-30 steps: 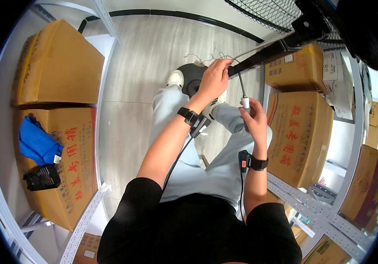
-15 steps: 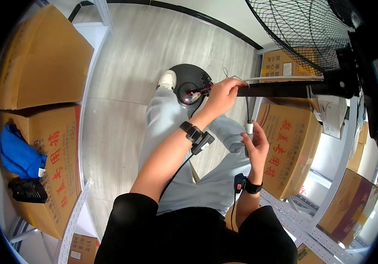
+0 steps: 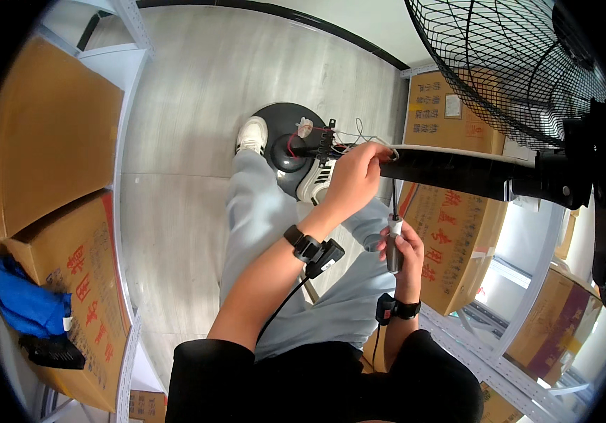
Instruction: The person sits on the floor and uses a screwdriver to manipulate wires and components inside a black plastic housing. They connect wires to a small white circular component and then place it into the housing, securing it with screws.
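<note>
A black pedestal fan stands in front of me, its column [image 3: 451,163] stretching from the round base [image 3: 274,116] toward the caged head at the upper right. Closed at the column's lower end, my left hand [image 3: 354,176] has a pale cable [image 3: 392,151] by its fingertips. My right hand [image 3: 407,255] grips a screwdriver [image 3: 394,255] by its grey and white handle. Its dark shaft points up to the column's underside; the tip is hidden there. Between base and left hand hangs a black terminal strip [image 3: 327,144] with thin red and pale wires.
The wire fan cage [image 3: 500,63] fills the upper right. Cardboard boxes sit on white metal shelves to the left [image 3: 49,134] and right [image 3: 444,247]. A blue cloth [image 3: 31,299] lies on a left box. One of my shoes [image 3: 252,134] rests at the base's edge.
The fan's head and column appear lower in view, and more of the terminal strip shows. My right hand has shifted its hold, showing more of the screwdriver handle. My left hand stays at the column.
</note>
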A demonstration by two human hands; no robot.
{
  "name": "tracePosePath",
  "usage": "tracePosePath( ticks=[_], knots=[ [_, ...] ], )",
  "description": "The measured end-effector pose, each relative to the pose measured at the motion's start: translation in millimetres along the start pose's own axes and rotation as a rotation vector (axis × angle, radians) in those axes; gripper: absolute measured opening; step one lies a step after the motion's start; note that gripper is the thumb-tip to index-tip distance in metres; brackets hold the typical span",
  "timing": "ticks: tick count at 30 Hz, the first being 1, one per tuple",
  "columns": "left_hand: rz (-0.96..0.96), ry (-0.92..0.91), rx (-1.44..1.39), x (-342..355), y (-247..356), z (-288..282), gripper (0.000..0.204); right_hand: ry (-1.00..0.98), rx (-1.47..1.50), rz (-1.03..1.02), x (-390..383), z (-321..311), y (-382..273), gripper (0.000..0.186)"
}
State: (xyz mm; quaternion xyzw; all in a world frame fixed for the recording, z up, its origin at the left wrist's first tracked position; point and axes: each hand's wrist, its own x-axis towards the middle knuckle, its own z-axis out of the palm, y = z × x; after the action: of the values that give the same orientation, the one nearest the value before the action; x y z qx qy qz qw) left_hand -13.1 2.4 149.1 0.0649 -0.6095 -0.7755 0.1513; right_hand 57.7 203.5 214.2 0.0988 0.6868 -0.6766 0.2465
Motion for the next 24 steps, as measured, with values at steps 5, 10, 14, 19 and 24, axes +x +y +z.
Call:
tracePosePath(
  ticks=[5, 10, 14, 19, 24],
  knots=[
    [-0.043, 0.046, -0.026, -0.2, 0.7, 0.1, 0.021, 0.139, -0.401, -0.132, 7.1, -2.7, -5.5, 0.052],
    [-0.109, 0.052, -0.098, 0.8, -4.0, 1.3, 0.023, 0.241, -0.906, -0.364, 7.1, -0.2, -18.9, 0.047],
    [-0.103, 0.044, -0.092, 1.0, -2.5, 1.5, 0.023, 0.263, -1.105, -0.397, -0.4, 11.5, -28.4, 0.045],
    [-0.092, 0.051, -0.056, 1.6, 0.6, 0.3, 0.024, 0.051, -0.241, -0.004, 1.6, 0.6, -24.8, 0.044],
    [-0.072, 0.051, -0.045, 1.8, -2.6, 2.2, 0.024, 0.111, -0.428, -0.122, 6.0, -1.2, -11.0, 0.047]
  ],
)
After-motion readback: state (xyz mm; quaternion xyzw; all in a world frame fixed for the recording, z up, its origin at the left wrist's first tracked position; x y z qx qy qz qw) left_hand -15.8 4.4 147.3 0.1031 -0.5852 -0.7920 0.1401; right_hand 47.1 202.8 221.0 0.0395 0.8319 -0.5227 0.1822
